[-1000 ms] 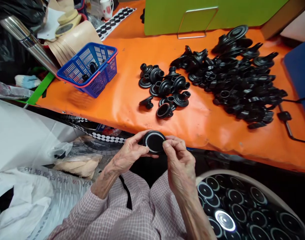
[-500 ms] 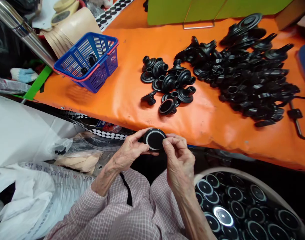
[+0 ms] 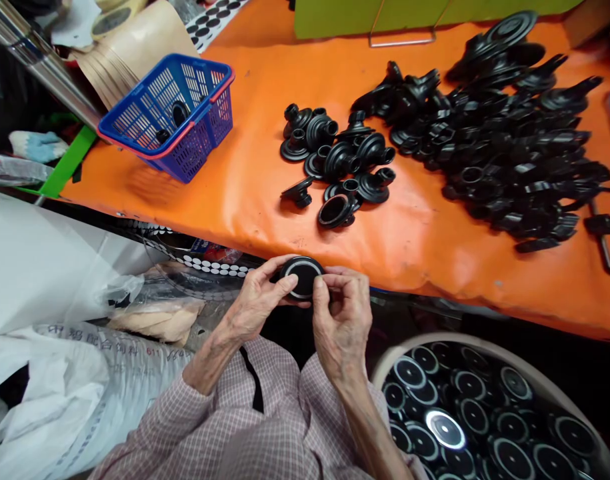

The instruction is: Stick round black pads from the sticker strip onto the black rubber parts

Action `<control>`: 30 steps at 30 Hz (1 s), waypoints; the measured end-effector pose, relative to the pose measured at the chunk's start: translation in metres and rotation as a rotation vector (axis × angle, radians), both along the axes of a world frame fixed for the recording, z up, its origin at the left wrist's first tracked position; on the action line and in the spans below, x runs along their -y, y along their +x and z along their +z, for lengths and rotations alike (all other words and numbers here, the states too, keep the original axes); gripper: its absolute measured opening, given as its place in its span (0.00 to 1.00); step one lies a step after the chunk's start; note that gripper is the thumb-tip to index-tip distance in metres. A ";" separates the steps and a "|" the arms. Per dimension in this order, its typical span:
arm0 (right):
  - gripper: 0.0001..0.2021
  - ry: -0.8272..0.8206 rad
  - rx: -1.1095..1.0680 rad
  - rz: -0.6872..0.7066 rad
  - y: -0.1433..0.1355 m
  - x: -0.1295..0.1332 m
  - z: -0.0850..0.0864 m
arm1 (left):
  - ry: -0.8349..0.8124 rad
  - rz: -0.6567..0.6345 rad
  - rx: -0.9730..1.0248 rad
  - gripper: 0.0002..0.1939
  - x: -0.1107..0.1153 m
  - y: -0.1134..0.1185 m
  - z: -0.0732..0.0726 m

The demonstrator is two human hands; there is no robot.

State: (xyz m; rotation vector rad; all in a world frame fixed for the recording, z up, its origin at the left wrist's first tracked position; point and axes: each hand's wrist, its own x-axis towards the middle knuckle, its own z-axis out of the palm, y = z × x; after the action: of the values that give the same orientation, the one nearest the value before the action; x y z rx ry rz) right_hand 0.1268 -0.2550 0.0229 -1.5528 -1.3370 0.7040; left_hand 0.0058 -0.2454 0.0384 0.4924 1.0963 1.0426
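Observation:
A round black plastic part (image 3: 305, 280) with a pale ring on its upward face is held over my lap, just off the table's front edge. My left hand (image 3: 255, 300) grips it from the left, thumb lying on the face and fingers at the rim. My right hand (image 3: 347, 317) is closed at the right rim, thumb and fingertips pinched against it. Whatever is under the part is hidden. On the table beyond, a small group of black plastic parts (image 3: 339, 160) with round flanges and short necks lies loose.
A large heap of black parts (image 3: 505, 153) covers the right of the orange table (image 3: 225, 220). At left stands a blue basket (image 3: 205, 140) with a few black pieces. A pale tub (image 3: 385, 360) of ringed black discs is at lower right. White sacks (image 3: 99, 387) lie at left.
Both hands and the held part have shifted slightly left. My left thumb now reaches further onto the part's face, and my right hand has come closer to my left.

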 end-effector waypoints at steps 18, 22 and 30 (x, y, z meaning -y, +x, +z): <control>0.18 -0.032 -0.002 -0.080 0.012 -0.052 -0.002 | 0.029 0.020 -0.021 0.19 -0.025 -0.006 0.019; 0.19 0.043 0.269 -0.105 0.015 -0.091 -0.002 | 0.044 0.038 -0.164 0.19 -0.051 -0.014 0.022; 0.13 0.124 0.311 -0.005 0.015 -0.093 -0.008 | 0.064 -0.275 -0.678 0.25 -0.143 -0.047 0.009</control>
State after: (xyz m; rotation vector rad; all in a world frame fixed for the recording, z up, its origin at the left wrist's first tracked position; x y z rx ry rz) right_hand 0.1413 -0.1616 0.0151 -1.6097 -1.5715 0.3770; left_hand -0.0417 -0.1028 0.0475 1.0655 1.5338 0.6753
